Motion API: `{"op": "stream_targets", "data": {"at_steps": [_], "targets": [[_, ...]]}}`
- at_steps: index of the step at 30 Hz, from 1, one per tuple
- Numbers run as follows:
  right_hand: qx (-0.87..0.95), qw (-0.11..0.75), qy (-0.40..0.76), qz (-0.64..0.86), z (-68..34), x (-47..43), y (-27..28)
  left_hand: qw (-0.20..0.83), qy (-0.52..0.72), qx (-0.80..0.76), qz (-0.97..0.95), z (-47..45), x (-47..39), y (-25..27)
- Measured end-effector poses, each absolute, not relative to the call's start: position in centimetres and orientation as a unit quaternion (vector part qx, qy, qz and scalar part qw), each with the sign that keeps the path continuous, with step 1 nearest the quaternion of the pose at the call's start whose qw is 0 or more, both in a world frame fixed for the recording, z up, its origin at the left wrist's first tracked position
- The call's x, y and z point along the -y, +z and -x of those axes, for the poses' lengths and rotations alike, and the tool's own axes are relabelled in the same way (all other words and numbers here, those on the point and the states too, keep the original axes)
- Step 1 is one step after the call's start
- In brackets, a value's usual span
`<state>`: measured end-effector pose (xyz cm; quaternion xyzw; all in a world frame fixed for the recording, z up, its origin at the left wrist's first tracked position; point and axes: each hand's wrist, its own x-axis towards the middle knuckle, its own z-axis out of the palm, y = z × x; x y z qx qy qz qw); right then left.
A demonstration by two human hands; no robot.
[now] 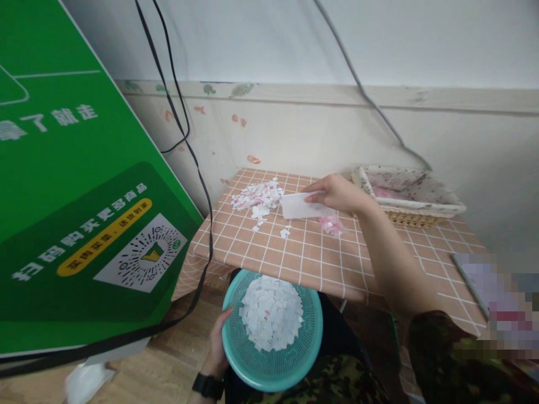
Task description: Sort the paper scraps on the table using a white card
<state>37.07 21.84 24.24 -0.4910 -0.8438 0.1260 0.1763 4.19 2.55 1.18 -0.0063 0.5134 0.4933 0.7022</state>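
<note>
My right hand (334,193) pinches a flat white card (301,206) by its right end, just above the table. To the card's left lies a loose heap of small white and pinkish paper pieces (257,196), with a few strays in front of it. A small clear bag with pink bits (332,225) rests below my right wrist. On my lap sits a green plastic sieve basket (290,373) filled with many white paper pieces (272,314). My left hand (219,336) grips its left rim, its fingers partly hidden beneath.
The table (248,252) has a brown checked cloth and meets the wall. A lined wicker basket (412,216) holding something pink stands at the back right. A green sign board (84,185) and black cables (202,185) flank the left. A white bag (86,382) lies on the floor.
</note>
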Motion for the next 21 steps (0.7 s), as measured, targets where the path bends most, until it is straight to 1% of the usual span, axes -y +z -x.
{"op": "stream_targets", "data": {"at_steps": [4,6,8,11,14,18,21], "targets": [[0.799,0.234,0.021,0.554,-36.8,-17.4,21.8,0.704,0.498,-0.507,0.019,-4.0,-2.5,1.0],[0.773,0.245,-0.012,0.584,-36.1,-15.0,19.6,0.704,0.498,-0.506,0.021,-3.9,-2.4,1.0],[0.766,0.236,-0.036,0.596,-35.2,-13.0,17.6,0.706,0.498,-0.503,0.025,-3.8,-2.2,1.0],[0.781,0.231,-0.02,0.58,-34.1,-11.1,15.8,0.708,0.506,-0.493,0.027,-3.7,-2.1,1.5],[0.787,0.241,-0.004,0.567,-33.7,-10.6,15.5,0.701,0.514,-0.494,0.028,-3.4,-2.1,2.2],[0.793,0.249,-0.019,0.556,-33.6,-11.0,15.4,0.688,0.526,-0.5,0.02,-2.9,-2.2,3.4],[0.815,0.246,-0.026,0.524,-32.9,-10.7,14.9,0.698,0.518,-0.494,0.011,-2.8,-2.2,4.4]]}}
